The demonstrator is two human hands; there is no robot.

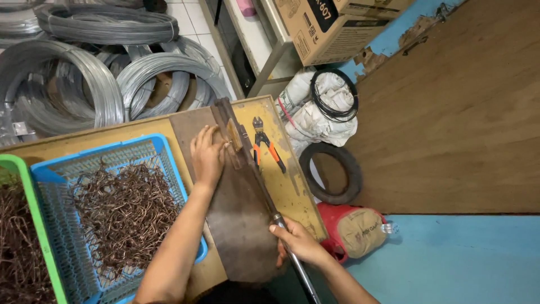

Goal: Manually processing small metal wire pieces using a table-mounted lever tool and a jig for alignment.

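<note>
Right hand [298, 241]: fingers wrapped tight on the long metal lever handle [292, 256], near edge of the yellow wooden table [292, 191]. Left hand [207, 155]: fingers together, pressed flat beside the hinged bending jig [232, 135] on a worn dark plate [239, 217]. Blue mesh basket [169, 163], tangled rusty bent wire pieces [124, 211]. Orange-handled cutters [264, 145], possibly pliers. Farther: grey galvanised wire coils [84, 73].

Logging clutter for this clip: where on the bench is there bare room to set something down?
Bare yellow top right of the lever, below the pliers. Bare dark plate between the left hand and right hand. The left side is crowded: the blue basket and green basket are full of bent wire.
</note>
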